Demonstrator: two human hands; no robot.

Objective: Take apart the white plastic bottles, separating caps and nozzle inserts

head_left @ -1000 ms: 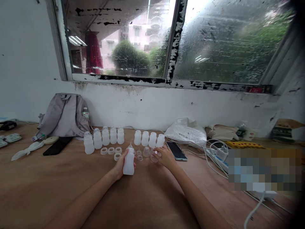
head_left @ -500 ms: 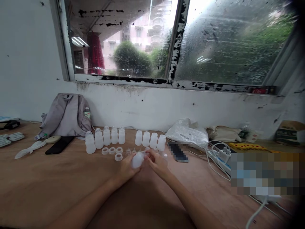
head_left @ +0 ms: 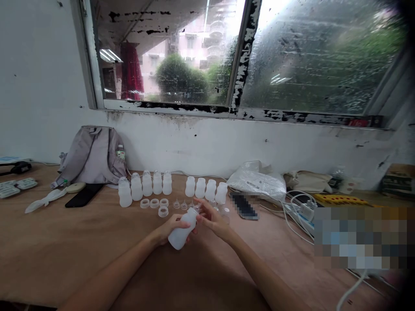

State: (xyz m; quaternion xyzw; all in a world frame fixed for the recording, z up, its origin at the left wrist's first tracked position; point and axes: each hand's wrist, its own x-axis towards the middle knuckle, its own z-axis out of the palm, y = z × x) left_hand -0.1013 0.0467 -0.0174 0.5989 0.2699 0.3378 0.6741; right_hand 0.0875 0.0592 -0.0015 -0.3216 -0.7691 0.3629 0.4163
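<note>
A frosted white bottle (head_left: 179, 235) lies tilted in my left hand (head_left: 173, 226), its neck pointing up and to the right. My right hand (head_left: 212, 221) is at the bottle's neck, fingers bent around the rim; whether they pinch a small part there is too small to tell. Behind the hands stand several capped bottles (head_left: 147, 185) on the left and several uncapped bottles (head_left: 211, 189) on the right. White rings (head_left: 163, 211) and small clear nipples (head_left: 176, 204) lie in front of them. A clear cap (head_left: 226, 211) sits right of my right hand.
A grey backpack (head_left: 92, 155) leans on the wall, with a black phone (head_left: 83, 195) before it. Behind to the right are a plastic-wrapped package (head_left: 257, 181), another phone (head_left: 244, 206), white cables (head_left: 293, 224) and a yellow strip (head_left: 340, 199).
The bottle has swung from pointing toward the camera to lying tilted, its base now down and left. My right fingers have spread a little at its neck.
</note>
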